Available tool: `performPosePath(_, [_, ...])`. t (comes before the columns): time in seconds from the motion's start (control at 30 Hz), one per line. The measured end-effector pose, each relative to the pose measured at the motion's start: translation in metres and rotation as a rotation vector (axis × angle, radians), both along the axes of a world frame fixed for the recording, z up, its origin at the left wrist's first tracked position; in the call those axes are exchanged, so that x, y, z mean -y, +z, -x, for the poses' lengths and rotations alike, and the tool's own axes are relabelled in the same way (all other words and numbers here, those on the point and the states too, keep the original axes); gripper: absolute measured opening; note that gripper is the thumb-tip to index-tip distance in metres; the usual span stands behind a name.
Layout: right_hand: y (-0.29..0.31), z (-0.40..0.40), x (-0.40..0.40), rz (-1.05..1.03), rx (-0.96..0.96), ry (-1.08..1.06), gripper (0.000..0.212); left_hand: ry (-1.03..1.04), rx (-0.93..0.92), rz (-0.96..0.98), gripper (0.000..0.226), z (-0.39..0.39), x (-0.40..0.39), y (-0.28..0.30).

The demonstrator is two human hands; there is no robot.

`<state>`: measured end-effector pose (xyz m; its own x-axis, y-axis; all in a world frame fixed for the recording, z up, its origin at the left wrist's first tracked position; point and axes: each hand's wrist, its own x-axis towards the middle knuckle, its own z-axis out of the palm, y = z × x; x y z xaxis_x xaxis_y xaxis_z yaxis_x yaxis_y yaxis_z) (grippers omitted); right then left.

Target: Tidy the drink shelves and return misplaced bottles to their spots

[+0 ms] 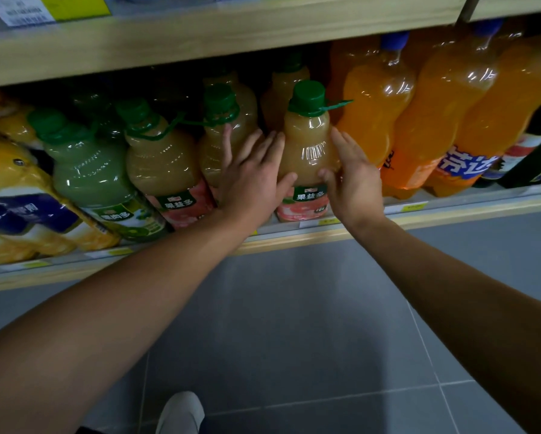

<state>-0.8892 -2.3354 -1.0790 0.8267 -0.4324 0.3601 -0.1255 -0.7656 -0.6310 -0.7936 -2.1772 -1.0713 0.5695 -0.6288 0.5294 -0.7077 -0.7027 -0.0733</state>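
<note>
Shelf (341, 234), wooden edge: drinks row. 2 orange soda bottles (450, 120) at right. Peach juice bottle (308, 145), green cap, upright at shelf front. Left hand (252, 177) and right hand (353, 180) clasp its 2 sides, thumbs across the front.

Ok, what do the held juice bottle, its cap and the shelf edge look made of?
Juice bottle: clear glossy plastic, with highlights and juice showing through. Cap: opaque green plastic, likely, matte. Shelf edge: pale wood or wood-look laminate, faint grain.
</note>
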Motion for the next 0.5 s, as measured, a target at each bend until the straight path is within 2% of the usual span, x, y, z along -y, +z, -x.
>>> performPosePath(0.17, [0.001, -0.007, 0.011, 0.078, 0.011, 0.018, 0.06, -0.006, 0.008, 0.056, 0.062, 0.005, 0.005, -0.005])
performPosePath(0.3, [0.006, -0.009, 0.023, 0.229, -0.055, -0.018, 0.059, -0.004, 0.005, 0.097, 0.061, 0.008, 0.012, -0.011])
performPosePath(0.5, [0.005, -0.003, 0.016, 0.174, -0.07, 0.032, 0.065, -0.015, 0.014, 0.075, 0.062, 0.005, 0.008, -0.007])
